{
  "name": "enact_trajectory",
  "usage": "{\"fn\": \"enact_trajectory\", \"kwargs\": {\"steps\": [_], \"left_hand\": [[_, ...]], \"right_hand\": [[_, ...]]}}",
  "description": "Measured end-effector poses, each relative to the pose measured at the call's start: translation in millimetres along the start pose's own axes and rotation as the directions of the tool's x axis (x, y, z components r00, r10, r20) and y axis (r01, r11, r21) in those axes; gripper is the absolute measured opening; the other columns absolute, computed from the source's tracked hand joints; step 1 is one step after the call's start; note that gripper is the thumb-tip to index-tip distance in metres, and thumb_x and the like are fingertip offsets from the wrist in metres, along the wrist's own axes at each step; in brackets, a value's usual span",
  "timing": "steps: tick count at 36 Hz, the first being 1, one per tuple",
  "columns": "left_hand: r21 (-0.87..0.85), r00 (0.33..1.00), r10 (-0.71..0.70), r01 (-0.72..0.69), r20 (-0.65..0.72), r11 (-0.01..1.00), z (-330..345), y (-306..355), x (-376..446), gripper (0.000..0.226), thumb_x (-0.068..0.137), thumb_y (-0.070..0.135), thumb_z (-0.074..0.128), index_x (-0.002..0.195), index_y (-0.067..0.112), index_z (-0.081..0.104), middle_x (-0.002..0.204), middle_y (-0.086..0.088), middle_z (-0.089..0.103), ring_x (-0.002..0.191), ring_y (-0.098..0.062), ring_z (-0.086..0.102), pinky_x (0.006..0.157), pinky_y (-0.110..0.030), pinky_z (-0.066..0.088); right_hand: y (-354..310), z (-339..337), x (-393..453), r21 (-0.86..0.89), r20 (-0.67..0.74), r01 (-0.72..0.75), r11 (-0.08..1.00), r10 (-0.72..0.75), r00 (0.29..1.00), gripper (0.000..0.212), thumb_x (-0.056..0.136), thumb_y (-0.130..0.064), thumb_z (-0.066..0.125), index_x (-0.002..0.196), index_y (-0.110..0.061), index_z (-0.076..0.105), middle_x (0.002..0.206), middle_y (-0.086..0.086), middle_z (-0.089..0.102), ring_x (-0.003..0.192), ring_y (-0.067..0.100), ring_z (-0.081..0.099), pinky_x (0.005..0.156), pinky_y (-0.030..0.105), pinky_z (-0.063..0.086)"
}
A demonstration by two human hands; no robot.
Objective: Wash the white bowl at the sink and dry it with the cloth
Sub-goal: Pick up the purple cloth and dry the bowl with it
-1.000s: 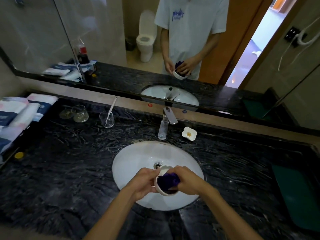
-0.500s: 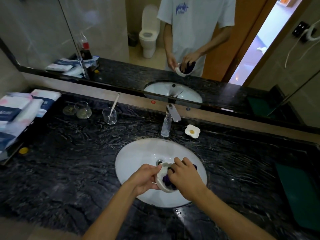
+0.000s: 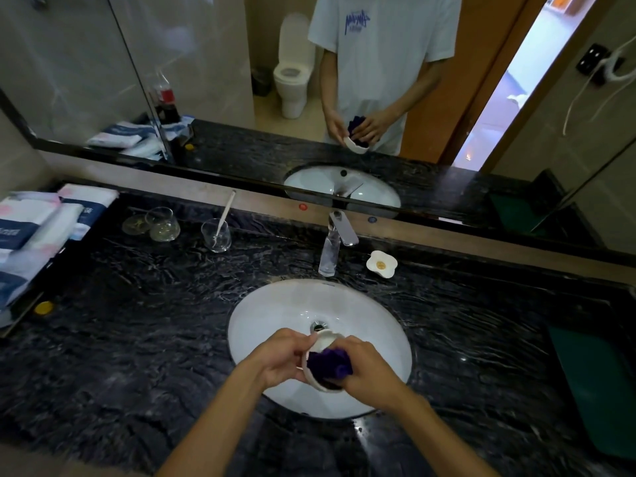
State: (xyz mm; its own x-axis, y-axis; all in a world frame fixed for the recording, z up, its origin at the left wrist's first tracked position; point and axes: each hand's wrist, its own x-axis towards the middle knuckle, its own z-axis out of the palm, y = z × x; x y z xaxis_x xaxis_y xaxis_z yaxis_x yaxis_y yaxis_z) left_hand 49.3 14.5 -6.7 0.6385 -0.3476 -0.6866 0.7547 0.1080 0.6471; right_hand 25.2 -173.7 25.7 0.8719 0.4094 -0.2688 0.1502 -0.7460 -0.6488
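Note:
Over the white oval sink (image 3: pixel 272 315) I hold a small white bowl (image 3: pixel 322 341), tipped on its side with its opening facing right. My left hand (image 3: pixel 284 359) grips its outer wall from the left. My right hand (image 3: pixel 368 368) presses a bunched purple cloth (image 3: pixel 328 364) into the bowl's inside. The cloth and my right hand cover much of the lower rim. No water runs from the chrome tap (image 3: pixel 332 242).
Dark marble counter (image 3: pixel 137 321) around the sink. Behind it stand a flower-shaped soap dish (image 3: pixel 381 264), a glass with a white stick (image 3: pixel 216 235) and two more glasses (image 3: pixel 161 224). Folded towels (image 3: pixel 38 228) lie far left, a green mat (image 3: pixel 595 387) far right. A mirror runs along the back.
My right hand has turned back so the purple cloth shows again inside the bowl; half a second ago its fingers lay over the rim. Both hands stay above the drain.

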Motion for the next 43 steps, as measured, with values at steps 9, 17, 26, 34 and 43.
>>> {"fn": "enact_trajectory", "kwargs": {"steps": [9, 17, 26, 34, 43], "left_hand": [[0.159, 0.999, 0.015, -0.023, 0.051, 0.987, 11.7, 12.8, 0.3, 0.025, 0.101, 0.017, 0.056, 0.094, -0.001, 0.072, 0.080, -0.012, 0.074, 0.078, -0.025, 0.070, 0.090, -0.060, 0.056], [0.194, 1.000, 0.016, -0.017, 0.004, 0.981, 13.6, 13.4, -1.8, 0.028, 0.101, 0.021, 0.058, 0.089, -0.001, 0.070, 0.079, -0.014, 0.071, 0.076, -0.026, 0.069, 0.088, -0.063, 0.056], [0.084, 0.996, -0.031, 0.038, -0.081, 0.996, 18.0, -8.4, -3.0, 0.028, 0.101, 0.019, 0.058, 0.095, -0.005, 0.072, 0.089, -0.020, 0.075, 0.085, -0.031, 0.071, 0.086, -0.059, 0.059], [0.099, 0.984, 0.002, 0.015, -0.177, 0.995, 18.9, 4.4, 0.1, 0.037, 0.101, 0.024, 0.058, 0.102, -0.013, 0.065, 0.080, -0.019, 0.070, 0.069, -0.028, 0.069, 0.077, -0.059, 0.060], [0.024, 0.981, 0.011, -0.007, -0.192, 1.000, 23.9, 0.3, 5.4, 0.031, 0.102, 0.019, 0.057, 0.086, -0.007, 0.064, 0.065, -0.012, 0.070, 0.059, -0.024, 0.069, 0.065, -0.052, 0.060]], "right_hand": [[-0.5, -27.5, 10.2, -0.617, 0.374, 0.378, 0.690, -0.165, 0.913, 0.044, 0.077, -0.005, 0.062, 0.118, -0.020, 0.056, 0.119, 0.004, 0.063, 0.121, 0.024, 0.044, 0.090, 0.040, 0.036], [3.5, -23.9, 9.4, -0.310, 0.317, 0.173, 0.935, -0.070, 0.946, 0.042, 0.081, -0.013, 0.063, 0.121, -0.025, 0.059, 0.114, 0.003, 0.065, 0.101, 0.021, 0.055, 0.081, 0.032, 0.045], [17.9, -5.7, 9.6, 0.097, 0.238, -0.206, 0.974, 0.178, 0.955, 0.041, 0.076, -0.037, 0.079, 0.112, -0.032, 0.060, 0.103, -0.008, 0.069, 0.095, 0.013, 0.065, 0.083, 0.026, 0.053], [32.3, 8.7, -1.6, -0.472, 0.207, 0.246, 0.846, -0.165, 0.964, 0.074, 0.078, -0.015, 0.065, 0.140, -0.042, 0.036, 0.140, -0.013, 0.048, 0.126, 0.020, 0.040, 0.096, 0.042, 0.038], [43.9, 28.6, -6.4, -0.578, 0.152, 0.236, 0.781, -0.182, 0.972, 0.080, 0.069, -0.029, 0.074, 0.139, -0.026, 0.034, 0.139, -0.001, 0.047, 0.119, 0.028, 0.048, 0.093, 0.041, 0.044]]}}
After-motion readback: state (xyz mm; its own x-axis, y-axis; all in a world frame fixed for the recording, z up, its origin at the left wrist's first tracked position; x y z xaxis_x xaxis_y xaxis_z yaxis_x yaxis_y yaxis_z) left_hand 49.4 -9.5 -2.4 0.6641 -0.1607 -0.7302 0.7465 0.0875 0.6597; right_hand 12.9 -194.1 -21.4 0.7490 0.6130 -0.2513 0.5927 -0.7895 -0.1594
